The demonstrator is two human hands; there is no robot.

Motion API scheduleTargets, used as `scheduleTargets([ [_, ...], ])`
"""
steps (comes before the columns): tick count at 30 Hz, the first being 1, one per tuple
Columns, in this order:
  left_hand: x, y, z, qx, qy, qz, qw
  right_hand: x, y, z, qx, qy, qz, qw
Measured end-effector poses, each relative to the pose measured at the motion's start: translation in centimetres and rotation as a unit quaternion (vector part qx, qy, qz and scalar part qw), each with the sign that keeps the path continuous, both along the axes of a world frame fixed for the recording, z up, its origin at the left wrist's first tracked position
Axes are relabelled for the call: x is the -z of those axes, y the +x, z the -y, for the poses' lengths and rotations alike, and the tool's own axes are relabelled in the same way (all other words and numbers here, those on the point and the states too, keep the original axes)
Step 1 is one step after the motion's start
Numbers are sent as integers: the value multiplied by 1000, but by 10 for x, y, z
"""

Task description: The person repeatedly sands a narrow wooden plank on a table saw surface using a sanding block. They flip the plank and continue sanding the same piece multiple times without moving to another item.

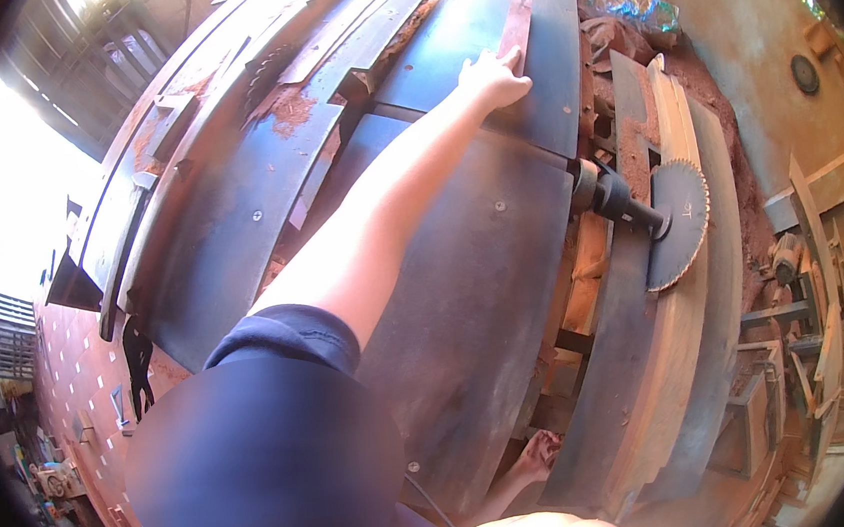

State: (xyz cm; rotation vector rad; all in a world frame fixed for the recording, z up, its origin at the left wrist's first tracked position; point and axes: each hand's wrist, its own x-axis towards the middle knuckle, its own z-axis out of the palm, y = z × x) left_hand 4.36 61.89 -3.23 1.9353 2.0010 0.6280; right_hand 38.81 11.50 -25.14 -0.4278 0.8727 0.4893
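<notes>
My left arm, in a dark blue sleeve, stretches far across the dark metal machine table (444, 282). At its end my left hand (496, 80) is closed on the near end of a thin reddish wooden strip (519, 26), which lies on the bluish far plate (553, 101). Low in the view my right hand (538, 453) is by the gap at the right edge of the table. Its fingers are curled, and what they hold, if anything, is hidden. To the right of the table, a toothed circular saw blade (682, 226) sits on a dark spindle (622, 201).
Long pale timber rails (676, 352) run beside the blade. Reddish sawdust (293, 109) lies on the left plates. A crumpled shiny bag (636, 12) rests at the back right. Wood offcuts (813, 259) lean at the far right. A blurred dark patch covers the lower left.
</notes>
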Motion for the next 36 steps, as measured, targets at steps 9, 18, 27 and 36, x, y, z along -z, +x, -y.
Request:
scheduleTargets([
  [9, -4, -4, 8, 14, -27, 2, 1000, 8, 25, 24, -10, -60, 53, 997],
  [18, -15, -19, 86, 32, -41, 23, 998, 42, 76, 86, -21, -72, 157, 985],
  [27, 0, -36, 175, 55, -39, 55, 996, 52, 100, 127, 108, 95, 96, 985],
  [36, -6, -51, 314, 75, -30, 83, 993, 3, 77, 92, 191, 166, 75, 964],
])
